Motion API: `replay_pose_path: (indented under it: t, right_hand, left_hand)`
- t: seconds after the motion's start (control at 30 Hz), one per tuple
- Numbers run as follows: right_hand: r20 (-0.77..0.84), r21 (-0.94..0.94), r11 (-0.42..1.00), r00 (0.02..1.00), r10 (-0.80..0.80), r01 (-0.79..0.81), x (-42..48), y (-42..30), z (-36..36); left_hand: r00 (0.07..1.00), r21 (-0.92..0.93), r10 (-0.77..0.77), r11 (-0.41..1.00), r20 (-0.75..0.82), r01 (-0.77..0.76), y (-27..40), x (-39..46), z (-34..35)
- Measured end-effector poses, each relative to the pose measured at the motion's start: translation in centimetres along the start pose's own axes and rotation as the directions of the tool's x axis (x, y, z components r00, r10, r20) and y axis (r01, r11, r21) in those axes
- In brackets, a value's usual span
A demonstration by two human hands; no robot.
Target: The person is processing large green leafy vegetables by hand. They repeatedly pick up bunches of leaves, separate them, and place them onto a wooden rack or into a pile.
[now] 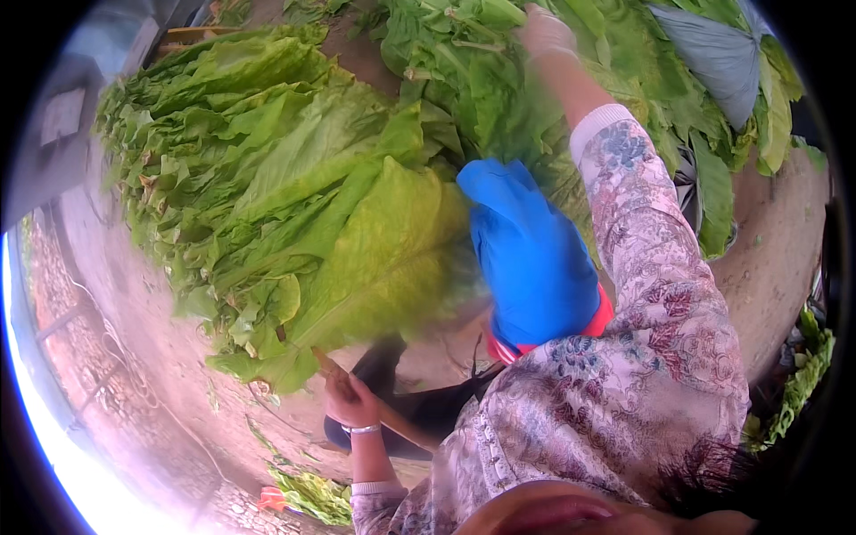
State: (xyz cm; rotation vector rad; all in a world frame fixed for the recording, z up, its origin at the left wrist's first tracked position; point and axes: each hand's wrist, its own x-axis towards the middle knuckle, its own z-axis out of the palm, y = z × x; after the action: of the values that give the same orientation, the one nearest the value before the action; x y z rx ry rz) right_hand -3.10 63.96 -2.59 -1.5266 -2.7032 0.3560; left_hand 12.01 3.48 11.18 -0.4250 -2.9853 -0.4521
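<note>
My left hand (351, 399), with a bracelet at the wrist, is closed around a wooden stick (408, 428) at the lower left. Just beyond it lies a broad heap of large green-yellow leaves (294, 200), likely tobacco; the nearest leaf (381, 254) is yellowish and spread out, its near edge blurred. At the top, my right hand (548, 33) reaches into a second pile of leaves (488, 93). Its fingers meet a pale leaf stalk (503, 11), but their grip is partly hidden at the picture's rim.
Blue cloth with a red edge (535, 267) covers part of my lap between both arms. A grey sheet or bag (712, 57) lies on leaves at the upper right. More leaves (311, 495) and a cord (180, 428) are on the dirt floor at the lower left.
</note>
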Motion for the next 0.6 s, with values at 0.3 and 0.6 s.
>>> replay_pose_path:
  t: [0.3, 0.6]
  right_hand:
    - [-0.038, 0.656, 0.711, 0.952, -0.303, 0.252, -8.9, 10.7, -26.1]
    - [-0.055, 0.492, 0.599, 0.71, -0.702, 0.631, -14.9, 4.4, -44.5]
  left_hand:
    - [0.982, 0.017, -0.16, 0.987, 0.102, 0.159, -1.9, -1.4, 0.3]
    - [0.992, -0.141, -0.124, 0.982, 0.016, 0.125, -0.4, -0.8, -1.3]
